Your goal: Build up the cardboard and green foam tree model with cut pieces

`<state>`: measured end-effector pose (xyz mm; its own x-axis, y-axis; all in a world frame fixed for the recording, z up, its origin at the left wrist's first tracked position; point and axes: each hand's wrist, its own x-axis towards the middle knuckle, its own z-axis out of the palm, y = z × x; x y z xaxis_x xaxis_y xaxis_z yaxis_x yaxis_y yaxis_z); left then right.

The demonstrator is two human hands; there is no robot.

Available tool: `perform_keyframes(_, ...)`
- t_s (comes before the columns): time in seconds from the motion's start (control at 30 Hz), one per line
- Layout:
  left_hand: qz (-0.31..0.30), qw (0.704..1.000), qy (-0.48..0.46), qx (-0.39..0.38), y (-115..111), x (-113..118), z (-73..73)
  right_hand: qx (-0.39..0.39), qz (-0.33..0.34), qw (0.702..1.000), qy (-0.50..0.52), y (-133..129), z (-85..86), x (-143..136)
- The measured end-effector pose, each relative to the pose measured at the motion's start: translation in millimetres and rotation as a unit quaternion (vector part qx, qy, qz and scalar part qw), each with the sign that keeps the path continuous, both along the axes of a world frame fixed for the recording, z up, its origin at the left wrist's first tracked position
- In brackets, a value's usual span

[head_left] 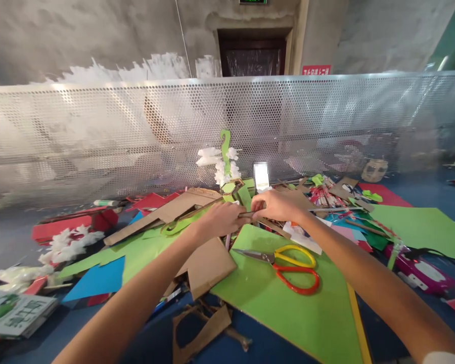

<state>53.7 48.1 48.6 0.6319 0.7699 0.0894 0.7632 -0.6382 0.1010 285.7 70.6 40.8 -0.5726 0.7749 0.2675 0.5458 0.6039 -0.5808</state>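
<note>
Gripping strip (246, 215) w/ L hand (224, 218) & R hand (275, 204), prob. for steadiness; scissors (273, 260) at 5 o'clock, on card (284, 316), prob. for quick reach.

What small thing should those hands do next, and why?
Perhaps the right hand should slide the scissors farther right on the green sheet, while the left hand holds the thin strip. Both hands are close together at the strip, and the scissors lie just nearer the wearer, blades pointing left, so they look easy to brush.
</note>
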Motion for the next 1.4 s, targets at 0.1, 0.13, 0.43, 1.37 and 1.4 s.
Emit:
perform_keyframes(0.1, -0.032, 0.979, -0.149, -0.139, 8, -5, -8.4, 0.041, -0.016, 0.999, 0.026, -8, 3.5, -3)
perform_keyframes(0.13, -0.037, 0.963, -0.197, -0.182, 10, -7, -12.0, 0.057, -0.018, 0.998, 0.026, -9, 2.8, -5)
perform_keyframes(0.43, -0.012, 0.873, -0.344, -0.345, 20, -18, -37.9, 0.209, -0.039, 0.970, -0.114, -7, -6.5, -5)
perform_keyframes(1.37, -0.050, 0.913, -0.253, -0.317, 11, -9, -45.0, 0.254, -0.158, 0.937, -0.181, 29, -15.0, 40)
perform_keyframes(1.4, -0.053, 0.911, -0.257, -0.318, 12, -10, -45.1, 0.232, -0.161, 0.948, -0.150, 29, -13.6, 41)
